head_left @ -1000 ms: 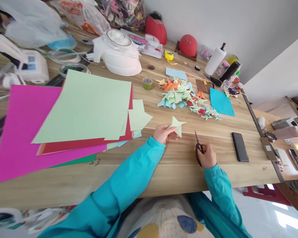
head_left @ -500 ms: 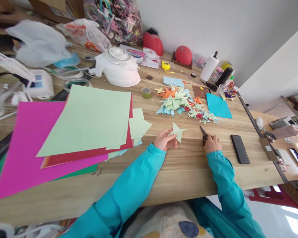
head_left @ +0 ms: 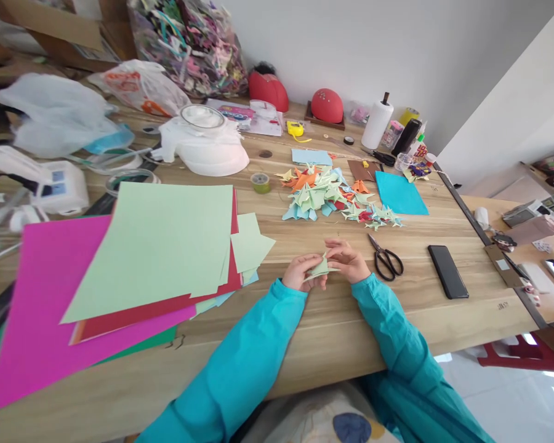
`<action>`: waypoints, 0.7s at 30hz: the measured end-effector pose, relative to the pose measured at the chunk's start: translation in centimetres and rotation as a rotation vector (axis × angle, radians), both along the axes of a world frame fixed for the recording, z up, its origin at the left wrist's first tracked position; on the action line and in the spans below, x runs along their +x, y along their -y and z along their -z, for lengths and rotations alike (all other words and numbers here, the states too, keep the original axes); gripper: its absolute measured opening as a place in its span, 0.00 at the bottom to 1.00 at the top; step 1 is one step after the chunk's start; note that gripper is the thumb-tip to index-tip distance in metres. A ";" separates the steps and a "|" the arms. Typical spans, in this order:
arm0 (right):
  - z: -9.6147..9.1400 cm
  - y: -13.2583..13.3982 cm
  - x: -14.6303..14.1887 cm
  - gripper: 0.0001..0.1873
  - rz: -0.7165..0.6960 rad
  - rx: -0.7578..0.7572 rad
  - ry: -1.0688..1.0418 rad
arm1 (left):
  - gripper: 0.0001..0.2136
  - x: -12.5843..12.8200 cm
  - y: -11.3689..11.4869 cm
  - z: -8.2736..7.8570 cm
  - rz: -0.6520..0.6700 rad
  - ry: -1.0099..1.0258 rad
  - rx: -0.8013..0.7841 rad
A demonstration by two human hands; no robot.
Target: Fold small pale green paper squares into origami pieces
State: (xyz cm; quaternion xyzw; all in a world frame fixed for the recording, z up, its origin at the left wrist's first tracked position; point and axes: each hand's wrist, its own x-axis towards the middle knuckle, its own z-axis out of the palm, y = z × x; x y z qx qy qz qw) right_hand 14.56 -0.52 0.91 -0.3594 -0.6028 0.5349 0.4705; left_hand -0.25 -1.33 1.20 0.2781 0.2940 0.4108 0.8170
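My left hand [head_left: 303,272] pinches a small pale green paper star [head_left: 320,269] between thumb and fingers, just above the wooden table. From the other side, my right hand [head_left: 348,261] reaches in with its fingertips closed on the star's upper edge. Part of the star is hidden behind the fingers. Black-handled scissors [head_left: 379,250] lie on the table just right of my right hand, blades pointing away from me. Farther back sits a heap of folded paper stars [head_left: 321,191] in green, orange, blue and red.
Large paper sheets [head_left: 152,240] are stacked at the left, with small green cut pieces [head_left: 250,243] beside them. A phone [head_left: 447,272] lies at the right. A tape roll [head_left: 260,183], a turquoise sheet [head_left: 401,192] and a yellow tape measure [head_left: 295,128] are farther back.
My right hand has let go of the scissors, leaving them on the table, and moved left to the paper star. The star, still in my left hand, is now tilted and lower in view.
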 end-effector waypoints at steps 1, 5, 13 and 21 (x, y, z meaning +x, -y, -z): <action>0.1 0.0 -0.2 0.12 -0.003 -0.019 -0.035 | 0.09 0.0 0.0 0.1 0.016 0.003 -0.001; 0.6 0.1 -0.5 0.12 -0.007 -0.113 -0.184 | 0.09 0.2 0.1 0.5 -0.016 -0.055 -0.003; 1.2 -0.5 1.5 0.15 0.132 -0.320 -0.212 | 0.10 -1.2 -0.8 0.6 -0.137 0.036 0.046; 0.6 0.1 0.6 0.19 0.173 -0.273 -0.073 | 0.13 -0.4 0.1 0.7 -0.167 -0.264 0.141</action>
